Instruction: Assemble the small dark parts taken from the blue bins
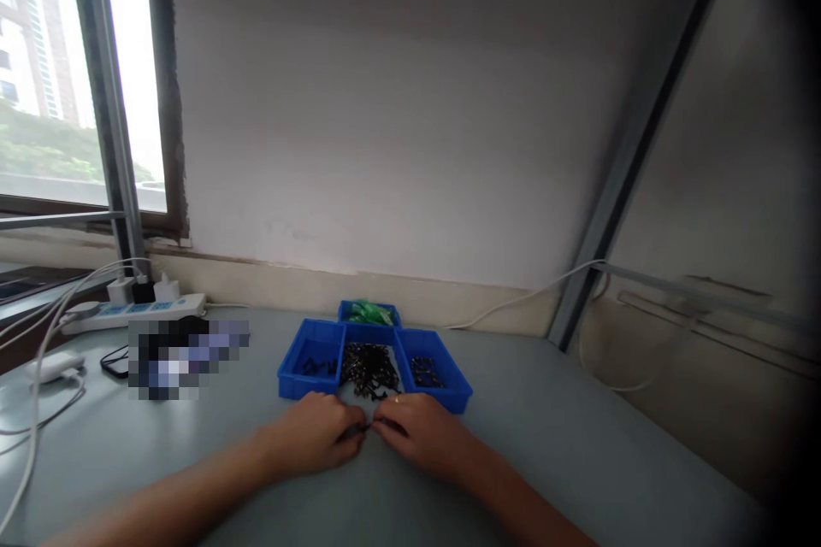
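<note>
My left hand [317, 432] and my right hand [420, 432] meet low in the middle of the head view, just in front of blue bins. Both are closed in a pinch, fingertips almost touching. Between them shows a small dark piece [368, 426], too small to name. Beyond the hands lies a heap of small black and metallic parts [372, 369]. The left blue bin [288, 383] holds a few dark pieces [317, 367]. In the right blue bin [457, 385] are several small metallic pieces [427, 372].
Behind the heap, another blue bin [343, 314] contains green plastic packaging [370, 313]. A white power strip [192, 305] with plugs stands at the back left of the grey table [526, 444]. White cables [39, 410] run along the left edge. A metal post [616, 188] rises at right.
</note>
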Demonstrator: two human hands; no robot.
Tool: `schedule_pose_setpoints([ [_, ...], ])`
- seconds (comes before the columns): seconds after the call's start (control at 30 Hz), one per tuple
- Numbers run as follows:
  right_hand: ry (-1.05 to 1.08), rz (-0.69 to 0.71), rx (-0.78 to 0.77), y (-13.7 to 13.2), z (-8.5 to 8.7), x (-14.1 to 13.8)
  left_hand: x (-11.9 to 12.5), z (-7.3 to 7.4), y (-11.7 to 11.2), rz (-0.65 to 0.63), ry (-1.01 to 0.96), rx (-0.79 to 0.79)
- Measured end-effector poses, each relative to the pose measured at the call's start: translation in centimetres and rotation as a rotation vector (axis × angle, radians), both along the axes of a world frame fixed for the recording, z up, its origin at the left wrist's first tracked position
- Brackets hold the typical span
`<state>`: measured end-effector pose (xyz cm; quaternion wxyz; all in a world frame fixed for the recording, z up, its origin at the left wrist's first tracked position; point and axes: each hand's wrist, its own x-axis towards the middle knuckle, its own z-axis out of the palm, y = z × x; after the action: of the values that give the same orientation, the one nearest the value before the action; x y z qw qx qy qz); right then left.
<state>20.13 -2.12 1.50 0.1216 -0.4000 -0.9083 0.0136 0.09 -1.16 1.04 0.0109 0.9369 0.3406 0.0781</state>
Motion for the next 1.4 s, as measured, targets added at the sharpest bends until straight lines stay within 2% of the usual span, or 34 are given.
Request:
schedule_pose_setpoints([
  [0.17, -0.041, 0.019, -0.054, 0.03, -0.15, 0.06, -0.19, 0.19, 0.21, 0.024, -0.032, -0.005],
  [0.37, 0.013, 0.059, -0.106, -0.01, -0.33, -0.02, -0.06, 0.18, 0.07, -0.047, -0.193, -0.052],
  [0.57, 0.03, 0.067, -0.129, -0.08, -0.39, -0.1, 0.01, 0.25, -0.11, -0.051, -0.232, -0.052],
  [0.73, 0.013, 0.061, -0.12, 0.02, -0.32, -0.01, -0.09, 0.14, 0.04, -0.062, -0.203, -0.062],
  [0.87, -0.021, -0.004, -0.054, 0.24, -0.06, 0.28, -0.14, 0.04, 0.11, 0.0, -0.128, -0.04],
  [1.07, -0.02, 0.024, -0.051, -0.41, 0.25, -0.08, -0.03, 0.09, -0.11, -0.001, -0.009, -0.014],
  [1.2, -0.019, 0.047, -0.058, -0.61, 0.35, -0.24, 0.0, 0.42, -0.3, -0.004, -0.004, -0.014],
  [1.4, -0.04, 0.007, -0.068, -0.22, 0.17, 0.08, -0.18, 0.74, -0.24, 0.009, -0.046, -0.016],
])
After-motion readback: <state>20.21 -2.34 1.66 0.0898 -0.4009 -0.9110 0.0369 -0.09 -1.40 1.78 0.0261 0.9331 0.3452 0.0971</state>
